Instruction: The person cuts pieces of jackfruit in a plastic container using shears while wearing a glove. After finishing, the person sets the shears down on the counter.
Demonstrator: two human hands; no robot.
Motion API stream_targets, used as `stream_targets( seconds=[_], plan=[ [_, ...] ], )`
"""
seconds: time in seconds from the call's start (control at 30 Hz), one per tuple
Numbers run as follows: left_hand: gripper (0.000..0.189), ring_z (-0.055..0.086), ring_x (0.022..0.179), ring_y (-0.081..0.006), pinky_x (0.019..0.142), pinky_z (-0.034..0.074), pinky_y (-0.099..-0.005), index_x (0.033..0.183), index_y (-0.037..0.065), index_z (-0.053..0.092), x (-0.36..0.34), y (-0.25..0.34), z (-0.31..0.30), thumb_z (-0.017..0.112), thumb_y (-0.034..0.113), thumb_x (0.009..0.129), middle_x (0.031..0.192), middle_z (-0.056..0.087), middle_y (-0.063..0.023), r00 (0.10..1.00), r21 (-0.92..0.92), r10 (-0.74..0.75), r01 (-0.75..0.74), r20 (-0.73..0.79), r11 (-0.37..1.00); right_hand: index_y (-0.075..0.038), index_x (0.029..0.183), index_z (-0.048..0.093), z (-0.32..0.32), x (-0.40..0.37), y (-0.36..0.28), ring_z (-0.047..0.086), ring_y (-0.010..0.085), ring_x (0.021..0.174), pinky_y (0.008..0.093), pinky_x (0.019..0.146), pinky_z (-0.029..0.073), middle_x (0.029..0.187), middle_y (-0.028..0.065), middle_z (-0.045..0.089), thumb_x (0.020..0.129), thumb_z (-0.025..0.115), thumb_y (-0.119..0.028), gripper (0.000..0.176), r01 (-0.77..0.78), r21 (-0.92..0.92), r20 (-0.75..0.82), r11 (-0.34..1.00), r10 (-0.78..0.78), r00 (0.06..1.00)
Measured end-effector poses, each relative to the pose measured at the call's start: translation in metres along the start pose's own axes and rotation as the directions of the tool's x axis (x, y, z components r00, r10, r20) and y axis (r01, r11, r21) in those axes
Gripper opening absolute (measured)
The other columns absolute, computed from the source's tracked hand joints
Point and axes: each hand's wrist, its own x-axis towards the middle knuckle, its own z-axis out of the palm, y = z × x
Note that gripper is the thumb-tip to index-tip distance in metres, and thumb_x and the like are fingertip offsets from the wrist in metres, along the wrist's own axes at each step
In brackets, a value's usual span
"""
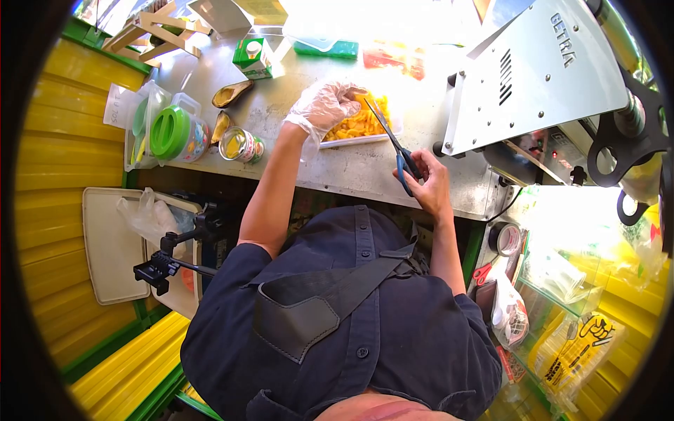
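**Likely cutting step, mid-snip**

Yellow pieces [357,128] heaped in white tray [365,139] on counter [428,105]. Gloved left hand [328,109] over them, fingers bunched; can't tell if gripping. Right hand [430,181] clamped on scissors [398,146]. Next cut calls for gloved fingertips clear of blades.

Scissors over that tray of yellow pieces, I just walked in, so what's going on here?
A person is working at a metal counter. Their bare right hand holds the scissors, blades pointed over yellow pieces in a white tray. Their left hand, in a clear glove, is at the tray's left side; whether it grips a piece is hard to tell. An opened can stands further left.
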Motion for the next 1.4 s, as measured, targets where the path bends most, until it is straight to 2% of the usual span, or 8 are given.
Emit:
stream_targets(
  seconds=[0.2, 0.73, 0.93, 1.0, 1.03, 1.1, 1.3, 1.4],
  plan=[
    [0.047, 0.065, 0.101, -0.0162, 0.093, 0.054, -0.0294, 0.145, -0.001, 0.063, 0.002, 0.007, 0.001, 0.071, 0.005, 0.099, 0.111, 0.069, -0.0113, 0.999, 0.005, 0.004, -0.004, 0.052, 1.0, 0.001, 0.107, 0.066, -0.004, -0.001, 0.0, 0.076, 0.0112, 0.09, 0.024, 0.078, 0.057, 0.095, 0.01, 0.081, 0.094, 0.076, -0.009, 0.02, -0.121, 0.228, 0.133, 0.966, 0.092, 0.987],
    [0.061, 0.072, 0.104, -0.0216, 0.099, 0.054, -0.0323, 0.147, -0.005, 0.059, 0.002, 0.014, 0.002, 0.078, 0.018, 0.094, 0.113, 0.079, -0.0197, 0.997, 0.279, -0.065, 0.052, 0.037, 0.959, 0.002, 0.107, 0.069, -0.002, -0.002, -0.004, 0.07, 0.0038, 0.085, 0.0182, 0.071, 0.051, 0.097, 0.0069, 0.08, 0.1, 0.074, -0.004, 0.011, -0.234, 0.291, 0.226, 0.927, 0.171, 0.959],
    [0.058, 0.072, 0.101, -0.0192, 0.093, 0.056, -0.0289, 0.147, -0.008, 0.058, 0.004, -0.002, 0.005, 0.078, 0.011, 0.097, 0.114, 0.078, -0.0175, 0.997, 0.04, -0.077, 0.077, 0.001, 0.996, 0.002, 0.105, 0.069, 0.003, -0.006, -0.001, 0.071, 0.0054, 0.084, 0.0194, 0.071, 0.052, 0.094, 0.0077, 0.08, 0.098, 0.076, -0.008, 0.014, -0.195, 0.347, 0.136, 0.918, 0.156, 0.978],
    [0.054, 0.073, 0.1, -0.0167, 0.089, 0.059, -0.0271, 0.147, -0.007, 0.058, 0.0, 0.003, 0.009, 0.077, 0.008, 0.099, 0.114, 0.077, -0.0158, 0.993, -0.288, -0.113, 0.099, -0.031, 0.953, 0.0, 0.101, 0.067, 0.011, -0.006, -0.004, 0.069, 0.0063, 0.078, 0.0212, 0.068, 0.05, 0.093, 0.0067, 0.08, 0.094, 0.08, -0.012, 0.019, -0.039, 0.381, 0.0, 0.924, 0.042, 0.999],
    [0.054, 0.073, 0.1, -0.0167, 0.089, 0.059, -0.0271, 0.147, -0.007, 0.058, -0.002, 0.006, 0.01, 0.077, 0.008, 0.099, 0.114, 0.077, -0.0158, 0.993, -0.287, -0.112, 0.098, -0.031, 0.953, 0.0, 0.101, 0.067, 0.012, -0.006, -0.003, 0.069, 0.0063, 0.078, 0.0212, 0.068, 0.05, 0.093, 0.0067, 0.08, 0.094, 0.08, -0.012, 0.019, -0.038, 0.381, -0.001, 0.924, 0.041, 0.999],
    [0.052, 0.074, 0.098, -0.0162, 0.088, 0.061, -0.0272, 0.146, -0.006, 0.059, -0.004, 0.01, 0.011, 0.077, 0.007, 0.099, 0.113, 0.076, -0.0147, 0.991, -0.501, -0.128, 0.095, -0.033, 0.86, -0.002, 0.1, 0.066, 0.013, -0.003, -0.002, 0.063, 0.0068, 0.071, 0.0248, 0.064, 0.048, 0.087, 0.0044, 0.077, 0.09, 0.084, -0.018, 0.026, 0.014, 0.193, -0.027, 0.981, -0.009, 1.0],
    [0.048, 0.076, 0.095, -0.0189, 0.086, 0.064, -0.029, 0.142, -0.006, 0.062, -0.006, 0.006, 0.015, 0.078, 0.006, 0.099, 0.111, 0.077, -0.0159, 0.991, -0.549, -0.135, 0.112, -0.001, 0.828, -0.005, 0.101, 0.065, 0.023, 0.0, -0.007, 0.057, 0.0097, 0.063, 0.0299, 0.059, 0.047, 0.07, 0.0016, 0.062, 0.085, 0.089, -0.026, 0.036, 0.068, -0.066, -0.085, 0.996, -0.073, 0.994],
    [0.046, 0.077, 0.096, -0.0195, 0.086, 0.064, -0.0303, 0.141, -0.006, 0.062, -0.008, 0.008, 0.019, 0.077, 0.005, 0.099, 0.112, 0.078, -0.0165, 0.987, -0.569, -0.159, 0.13, 0.0, 0.812, -0.005, 0.101, 0.065, 0.026, -0.001, -0.01, 0.056, 0.011, 0.061, 0.0301, 0.059, 0.047, 0.069, 0.0014, 0.061, 0.086, 0.088, -0.026, 0.034, 0.064, -0.049, -0.105, 0.997, -0.068, 0.992]
  ],
)
